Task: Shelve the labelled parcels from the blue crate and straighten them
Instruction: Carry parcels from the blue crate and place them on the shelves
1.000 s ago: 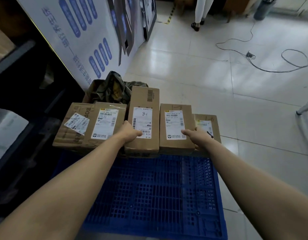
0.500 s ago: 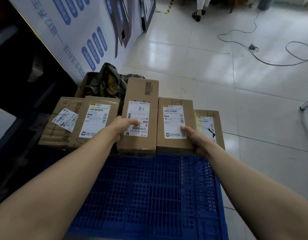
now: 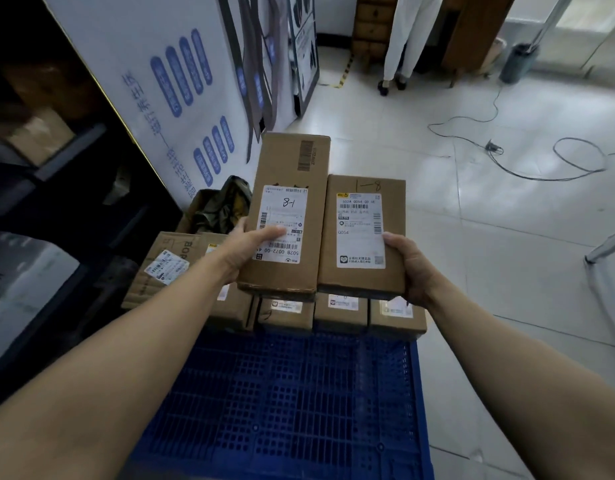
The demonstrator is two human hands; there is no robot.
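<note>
Two labelled cardboard parcels are held side by side in the air above the blue crate (image 3: 299,403). My left hand (image 3: 245,249) grips the long parcel marked "8-1" (image 3: 292,174) at its near left side, thumb across the label. My right hand (image 3: 408,263) grips the shorter parcel marked "1-8" (image 3: 363,233) at its near right corner. Below them, several more labelled parcels (image 3: 340,311) lie at the far end of the crate, partly hidden by the lifted ones. A worn parcel (image 3: 167,265) lies at the left.
Dark shelving (image 3: 50,188) runs along the left. A white panel with blue print (image 3: 181,84) leans behind it. An open box with a crumpled bag (image 3: 223,206) sits beyond the crate. A cable (image 3: 541,168) lies on the tiled floor. A person's legs (image 3: 406,39) stand far back.
Both hands have closed on the two middle parcels and lifted them up off the stack. More parcels underneath have come into sight.
</note>
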